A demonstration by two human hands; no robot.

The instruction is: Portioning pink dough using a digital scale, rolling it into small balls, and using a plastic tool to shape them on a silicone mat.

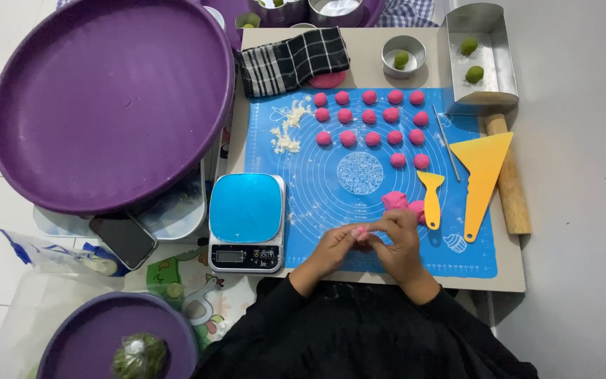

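A pale tiled floor lies all around a low beige table. A big round purple tray sits to the left, partly over the table's edge. On the table lies a blue baking mat with white circles printed on it. A wooden rolling pin lies just past the mat's right edge, pointing away from the person. A blue kitchen scale stands at the mat's left side. A black and white checked cloth rests at the top. A metal box at the top right holds two green balls. A large yellow scraper and a small yellow scraper lie on the mat with their handles pointing toward the person. Rows of small pink dough balls sit across the top of the mat. A pink dough lump lies near the hands.

The left hand and the right hand meet low on the mat. Both pinch one small pink dough piece between their fingertips. It is too small and too covered to tell which way it points.
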